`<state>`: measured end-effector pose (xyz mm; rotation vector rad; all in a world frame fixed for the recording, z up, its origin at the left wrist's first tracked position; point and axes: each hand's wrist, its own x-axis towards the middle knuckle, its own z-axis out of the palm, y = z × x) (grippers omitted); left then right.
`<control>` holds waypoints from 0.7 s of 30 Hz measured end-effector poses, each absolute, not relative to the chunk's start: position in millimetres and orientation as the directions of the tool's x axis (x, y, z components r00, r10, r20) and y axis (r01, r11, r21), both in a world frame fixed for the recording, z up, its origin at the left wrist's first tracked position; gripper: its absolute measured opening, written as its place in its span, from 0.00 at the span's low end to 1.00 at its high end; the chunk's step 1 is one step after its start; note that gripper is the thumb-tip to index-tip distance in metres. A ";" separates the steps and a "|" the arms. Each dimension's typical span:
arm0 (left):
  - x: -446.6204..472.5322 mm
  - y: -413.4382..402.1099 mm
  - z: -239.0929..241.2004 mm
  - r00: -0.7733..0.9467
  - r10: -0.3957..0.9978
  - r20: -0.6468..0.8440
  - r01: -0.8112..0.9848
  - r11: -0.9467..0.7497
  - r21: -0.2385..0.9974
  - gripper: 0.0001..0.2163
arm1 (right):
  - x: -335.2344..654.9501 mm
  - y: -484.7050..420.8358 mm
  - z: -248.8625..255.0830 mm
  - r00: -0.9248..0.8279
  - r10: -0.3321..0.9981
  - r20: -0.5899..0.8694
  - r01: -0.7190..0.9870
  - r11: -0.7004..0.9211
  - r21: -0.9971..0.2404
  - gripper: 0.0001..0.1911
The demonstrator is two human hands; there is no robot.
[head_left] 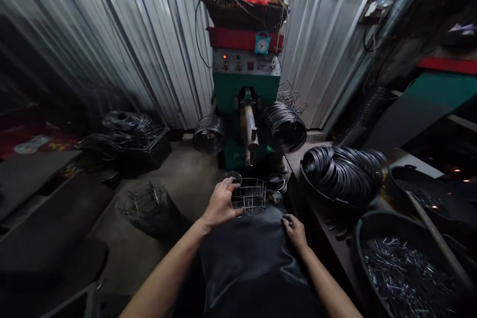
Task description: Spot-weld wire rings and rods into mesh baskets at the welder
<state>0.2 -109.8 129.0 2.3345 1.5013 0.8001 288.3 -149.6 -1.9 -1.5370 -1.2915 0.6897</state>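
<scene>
My left hand (222, 199) grips the left side of a small round wire basket (253, 197), thumb below and fingers above. The basket is held over the black apron (257, 258) on my lap. To the right, my right hand (295, 231) is closed near the apron's edge, its fingertips pinched together; what they hold is too small to make out. Ahead stands a green welding machine (246, 84) with a pale metal arm (250, 126) pointing toward me. Wire rings (209, 134) hang to its left and more wire rings (285, 126) to its right.
A tub of wire rings (345, 174) stands at the right, with a basin of short metal rods (367, 223) nearer me. On the left are a bin of wire (145, 151) and a dark container with wire frames (152, 218). Corrugated metal wall (149, 35) rises behind.
</scene>
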 end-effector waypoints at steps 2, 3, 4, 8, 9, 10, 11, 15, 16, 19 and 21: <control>6.5 -103.7 125.8 0.311 0.898 0.311 0.773 -0.429 0.467 0.30 | 285.5 -148.0 11.9 0.188 0.974 0.124 0.446 0.028 -0.895 0.12; 9.4 -100.6 124.9 0.313 0.899 0.307 0.782 -0.427 0.454 0.30 | 281.5 -145.1 25.0 0.128 0.986 0.107 0.454 0.038 -0.890 0.11; 12.2 -97.7 124.3 0.320 0.900 0.297 0.791 -0.427 0.439 0.30 | 276.1 -141.0 41.0 0.051 0.995 0.088 0.456 0.055 -0.888 0.11; 23.2 -88.2 123.0 0.377 0.895 0.236 0.820 -0.442 0.364 0.30 | 248.9 -115.5 104.5 -0.265 0.963 -0.037 0.481 0.099 -0.871 0.14; 25.9 -86.8 122.5 0.389 0.892 0.228 0.823 -0.448 0.350 0.30 | 242.2 -108.2 114.1 -0.300 0.951 -0.071 0.498 0.092 -0.862 0.14; 28.4 -85.9 121.8 0.397 0.889 0.227 0.824 -0.454 0.339 0.30 | 235.8 -101.3 120.1 -0.308 0.947 -0.093 0.520 0.085 -0.850 0.14; 30.8 -85.4 121.1 0.402 0.886 0.231 0.824 -0.460 0.330 0.29 | 229.7 -95.3 122.6 -0.294 0.951 -0.098 0.544 0.082 -0.835 0.13; 37.4 -85.4 116.6 0.397 0.881 0.255 0.823 -0.465 0.325 0.28 | 209.3 -86.4 111.2 -0.148 0.988 0.029 0.623 0.117 -0.773 0.10; 38.1 -85.3 115.2 0.390 0.883 0.259 0.823 -0.461 0.332 0.28 | 205.8 -87.7 106.5 -0.128 0.990 0.062 0.637 0.130 -0.760 0.10; 37.4 -83.6 110.5 0.373 0.888 0.268 0.815 -0.452 0.364 0.28 | 201.9 -93.6 96.0 -0.193 0.976 0.098 0.615 0.198 -0.763 0.11; 34.8 -81.5 107.5 0.361 0.894 0.265 0.803 -0.443 0.399 0.28 | 204.9 -94.5 93.0 -0.286 0.953 0.100 0.558 0.251 -0.791 0.11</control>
